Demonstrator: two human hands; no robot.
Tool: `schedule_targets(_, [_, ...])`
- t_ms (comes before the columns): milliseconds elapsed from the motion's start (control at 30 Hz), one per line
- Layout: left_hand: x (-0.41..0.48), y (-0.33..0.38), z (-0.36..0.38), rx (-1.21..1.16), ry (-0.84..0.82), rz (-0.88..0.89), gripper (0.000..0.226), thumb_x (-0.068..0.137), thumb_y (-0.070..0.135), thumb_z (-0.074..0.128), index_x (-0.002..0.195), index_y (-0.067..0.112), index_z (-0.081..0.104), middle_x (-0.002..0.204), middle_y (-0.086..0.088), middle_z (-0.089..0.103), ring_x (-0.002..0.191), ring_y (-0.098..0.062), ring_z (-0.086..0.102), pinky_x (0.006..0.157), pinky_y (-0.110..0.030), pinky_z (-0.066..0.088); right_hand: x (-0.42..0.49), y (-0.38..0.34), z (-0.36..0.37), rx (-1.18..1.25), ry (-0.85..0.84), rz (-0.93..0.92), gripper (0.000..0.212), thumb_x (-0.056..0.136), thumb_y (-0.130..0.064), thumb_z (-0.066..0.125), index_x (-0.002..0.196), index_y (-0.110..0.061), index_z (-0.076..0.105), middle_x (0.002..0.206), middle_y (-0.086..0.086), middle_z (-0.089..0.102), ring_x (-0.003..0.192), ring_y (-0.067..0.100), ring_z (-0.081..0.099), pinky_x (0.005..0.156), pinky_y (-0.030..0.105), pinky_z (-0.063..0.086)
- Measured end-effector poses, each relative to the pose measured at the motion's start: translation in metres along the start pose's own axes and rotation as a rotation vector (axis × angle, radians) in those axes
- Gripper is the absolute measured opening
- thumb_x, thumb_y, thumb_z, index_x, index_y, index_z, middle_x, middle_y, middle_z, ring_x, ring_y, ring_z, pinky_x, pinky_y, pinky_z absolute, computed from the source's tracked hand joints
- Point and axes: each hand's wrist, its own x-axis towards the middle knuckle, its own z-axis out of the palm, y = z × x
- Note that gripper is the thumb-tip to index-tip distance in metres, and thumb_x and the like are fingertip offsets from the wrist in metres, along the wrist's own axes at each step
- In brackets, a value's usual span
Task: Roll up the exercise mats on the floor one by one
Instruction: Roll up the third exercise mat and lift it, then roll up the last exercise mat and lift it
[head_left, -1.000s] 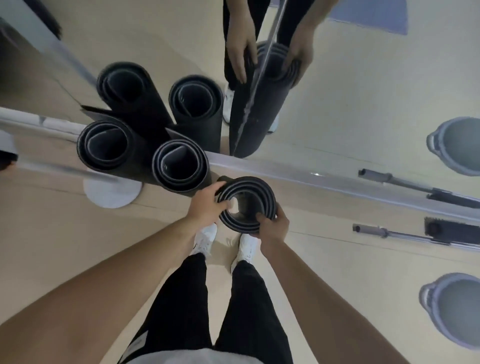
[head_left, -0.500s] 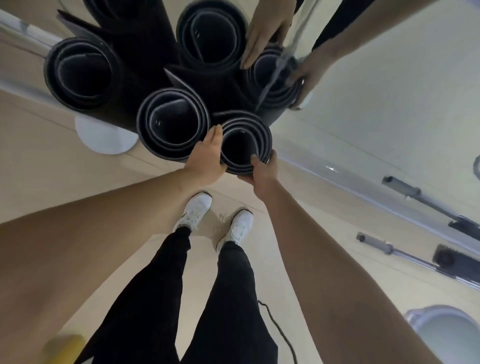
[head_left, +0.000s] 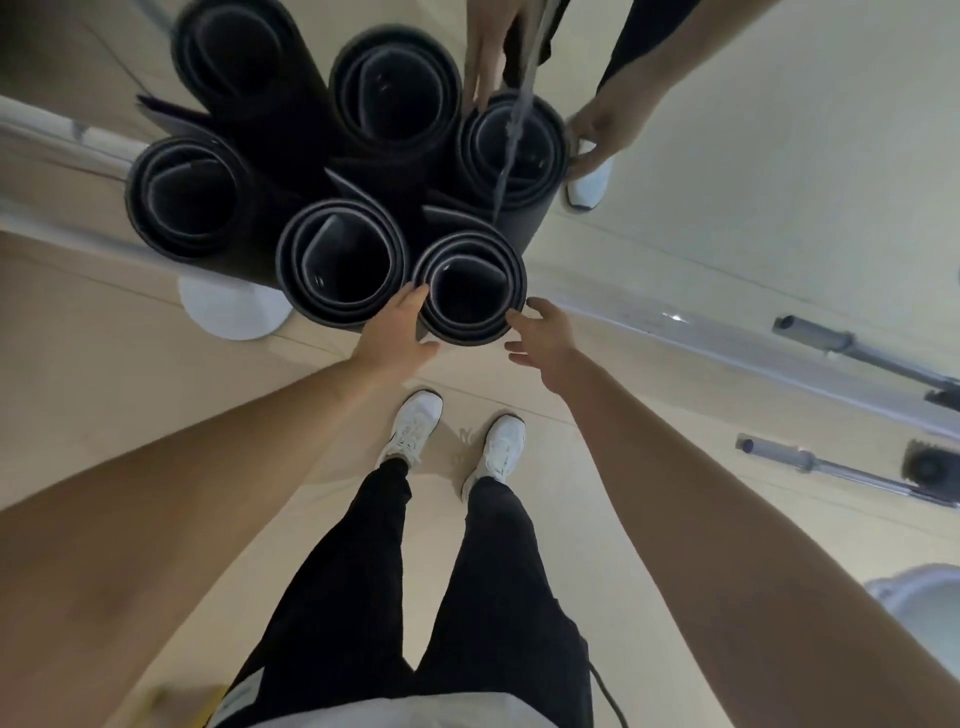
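Three black rolled exercise mats stand upright on the floor against a mirror, seen from above. The rightmost roll (head_left: 467, 333) is between my hands. My left hand (head_left: 397, 335) lies flat against its left side, fingertips touching the rim. My right hand (head_left: 543, 335) is at its right side with fingers spread, just off the rim. The middle roll (head_left: 337, 209) and the left roll (head_left: 182, 151) stand beside it, touching. The mirror above shows the reflected rolls and hands.
The mirror's metal base strip (head_left: 675, 318) runs across the floor. A white round disc (head_left: 228, 314) lies under the rolls. A barbell (head_left: 831, 467) lies at the right, a pale grey object (head_left: 914, 597) at lower right. My white shoes (head_left: 415, 426) stand just behind the rolls.
I carried the roll forward and set it upright next to the other two at the mirror. Both hands have loosened from gripping its rim; the right hand has come off.
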Motion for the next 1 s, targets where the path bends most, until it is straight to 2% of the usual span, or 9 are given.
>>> schedule_targets(100, [-0.024,0.002,-0.004,-0.044,-0.037,-0.022,0.075,0.093,0.023,0.071,0.159,0.016,0.036,0.164,-0.004,0.038,0.143,-0.025,0.048,0.118,-0.043,0.039,-0.026,0.009,-0.008,0.024,0.014,0.007,0.055,0.101,-0.024,0.065,0.151,-0.017,0.044,0.116,0.008,0.067,0.089,0.028,0.069,0.087,0.042,0.06])
schedule_targets(233, [-0.062,0.01,-0.013,-0.025,-0.062,-0.047,0.045,0.092,0.025,0.07,0.136,0.019,0.064,0.131,0.002,0.069,0.121,-0.018,0.065,0.106,-0.037,0.047,-0.072,0.024,-0.023,0.022,0.025,-0.021,0.046,0.098,-0.019,0.066,0.143,-0.013,0.054,0.104,0.007,0.068,0.08,0.026,0.069,0.078,0.038,0.058])
schedule_targets(367, [-0.11,0.029,-0.017,-0.179,-0.026,0.034,0.028,0.093,0.019,0.072,0.121,0.017,0.073,0.11,0.005,0.075,0.107,-0.014,0.07,0.103,-0.04,0.052,-0.134,0.045,-0.035,-0.008,0.025,-0.058,0.036,0.094,-0.016,0.069,0.129,-0.01,0.065,0.093,0.006,0.072,0.071,0.022,0.069,0.071,0.035,0.055])
schedule_targets(567, [-0.176,0.064,-0.011,-0.328,-0.108,0.175,0.019,0.095,0.011,0.07,0.11,0.022,0.073,0.107,0.002,0.075,0.104,-0.015,0.069,0.098,-0.033,0.054,-0.241,0.082,-0.045,-0.283,0.07,-0.202,0.027,0.095,-0.022,0.069,0.122,-0.018,0.07,0.098,0.001,0.075,0.095,0.019,0.069,0.084,0.027,0.049])
schedule_targets(633, [-0.193,0.07,-0.004,-0.26,-0.202,0.255,0.018,0.095,0.009,0.071,0.106,0.023,0.073,0.102,0.004,0.075,0.098,-0.01,0.069,0.093,-0.03,0.053,-0.274,0.101,-0.045,-0.304,0.146,-0.201,0.027,0.095,-0.022,0.068,0.122,-0.019,0.071,0.097,-0.002,0.072,0.093,0.017,0.065,0.09,0.028,0.05])
schedule_targets(733, [-0.21,0.079,0.003,-0.025,-0.447,0.4,0.018,0.094,0.012,0.072,0.1,0.03,0.072,0.098,0.01,0.074,0.093,-0.007,0.069,0.087,-0.026,0.053,-0.328,0.135,-0.037,-0.192,0.328,-0.154,0.024,0.094,-0.022,0.067,0.117,-0.022,0.073,0.092,-0.008,0.069,0.082,0.009,0.061,0.086,0.024,0.048])
schedule_targets(800, [-0.217,0.086,0.008,0.172,-0.58,0.517,0.015,0.094,0.019,0.072,0.101,0.033,0.072,0.1,0.011,0.075,0.096,-0.008,0.07,0.091,-0.03,0.055,-0.364,0.162,-0.025,-0.023,0.441,-0.105,0.022,0.094,-0.022,0.068,0.115,-0.022,0.073,0.092,-0.007,0.072,0.078,0.005,0.062,0.084,0.025,0.049])
schedule_targets(900, [-0.235,0.101,0.021,0.4,-0.721,0.662,0.016,0.094,0.024,0.071,0.107,0.032,0.074,0.107,0.012,0.075,0.102,-0.007,0.069,0.097,-0.031,0.053,-0.416,0.207,0.004,0.215,0.602,-0.038,0.024,0.092,-0.02,0.07,0.116,-0.021,0.073,0.098,-0.003,0.076,0.086,0.013,0.069,0.086,0.029,0.052])
schedule_targets(1000, [-0.266,0.116,0.043,0.589,-0.815,0.814,0.018,0.094,0.029,0.07,0.112,0.029,0.074,0.11,0.01,0.075,0.104,-0.009,0.068,0.098,-0.033,0.053,-0.461,0.251,0.041,0.409,0.743,0.033,0.023,0.091,-0.022,0.07,0.114,-0.024,0.073,0.096,-0.003,0.076,0.083,0.01,0.069,0.074,0.022,0.049])
